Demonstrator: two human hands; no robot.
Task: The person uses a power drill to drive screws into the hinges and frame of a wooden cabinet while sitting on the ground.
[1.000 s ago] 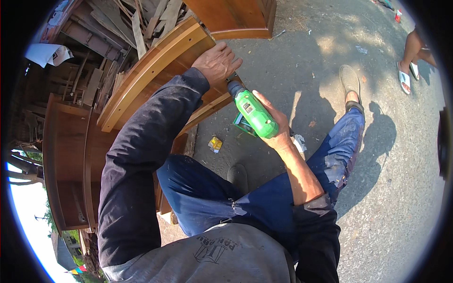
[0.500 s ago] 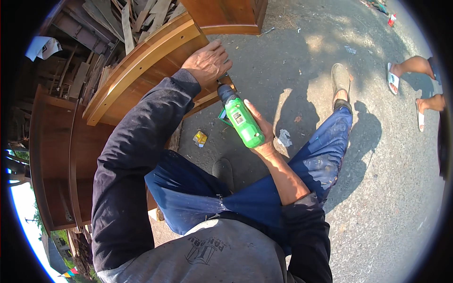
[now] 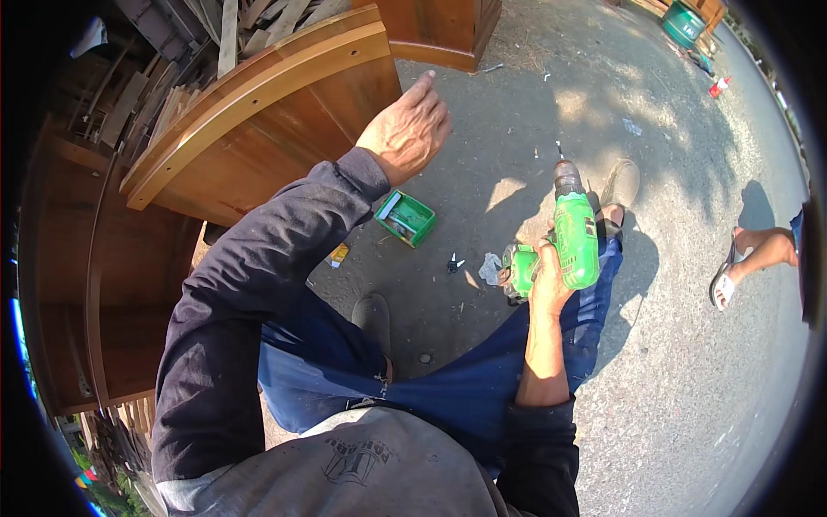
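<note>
My right hand (image 3: 549,280) grips a green cordless drill (image 3: 576,243) by its handle, out over my right leg. Its bit points away from me, apart from any wood. My left hand (image 3: 405,129) is held by the right end of a curved brown wooden panel (image 3: 284,129), which has several holes along its pale rim. The left fingers are drawn together, and I cannot make out whether anything small is between them. Below that hand a green open box (image 3: 407,219) with small things in it lies on the ground.
A yellow packet (image 3: 338,255), a small black object (image 3: 455,263) and crumpled plastic (image 3: 490,268) lie between my feet. Brown wooden furniture (image 3: 60,284) stands at left, a cabinet (image 3: 435,30) at the far side. Scrap wood is piled behind. Another person's sandalled foot (image 3: 725,280) is at right.
The drill has swung right, away from the panel, in my right hand. My left hand has come off the panel and shifted right. The green box now shows fully.
</note>
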